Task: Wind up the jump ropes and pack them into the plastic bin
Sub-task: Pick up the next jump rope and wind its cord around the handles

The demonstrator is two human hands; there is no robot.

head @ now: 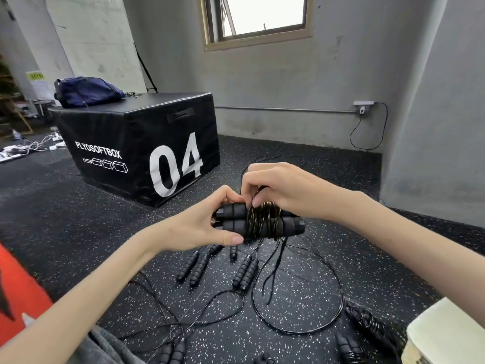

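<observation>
Above the speckled black floor point(78, 211), at the middle of the head view, a pair of black foam handles point(258, 223) is held side by side, with dark cord point(262, 216) wound in many turns round their middle. The left end of the handles is gripped by the left hand point(199, 222), its fingers point(231, 198) and thumb curled round them. The cord at the top of the winding is pinched by the curled fingertips of the right hand point(283, 190). A loose end of cord hangs below the bundle. On the floor underneath, more jump ropes point(244, 274) are laid in pairs of handles, their cords looped and tangled. A pale plastic bin point(446, 334) is seen at the lower right edge, with wound ropes point(367, 327) just beside it. A black box point(136, 143) marked 04 stands behind, a blue bag point(86, 91) resting on it.
</observation>
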